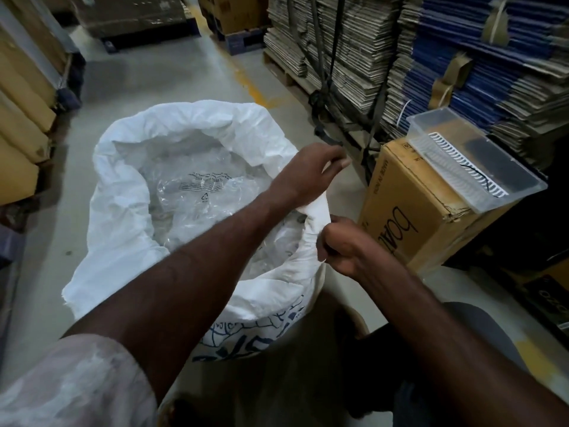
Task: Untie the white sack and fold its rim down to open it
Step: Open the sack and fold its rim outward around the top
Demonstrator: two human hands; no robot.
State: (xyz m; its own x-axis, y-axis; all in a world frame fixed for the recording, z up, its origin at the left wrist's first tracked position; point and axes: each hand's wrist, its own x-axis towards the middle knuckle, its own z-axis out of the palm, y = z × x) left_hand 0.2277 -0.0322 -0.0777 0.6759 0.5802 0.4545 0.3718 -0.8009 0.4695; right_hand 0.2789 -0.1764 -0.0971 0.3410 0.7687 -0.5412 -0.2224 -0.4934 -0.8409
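The white sack (123, 192) stands on the floor in front of me with its mouth wide open and its rim rolled outward along the left and far sides. Clear plastic bags (197, 192) fill the inside. My left hand (303, 174) reaches across the mouth and pinches the rim on the sack's right side. My right hand (345, 245) is closed on the same stretch of rim just nearer to me, bunching the white fabric between the two hands. Blue print shows on the sack's near wall.
A brown carton (409, 211) stands right of the sack with a clear plastic tray (474, 155) on top. Behind it are pallets of flattened cardboard (354, 57). More cartons (21, 118) line the left side. Grey floor (160, 75) stretches beyond the sack.
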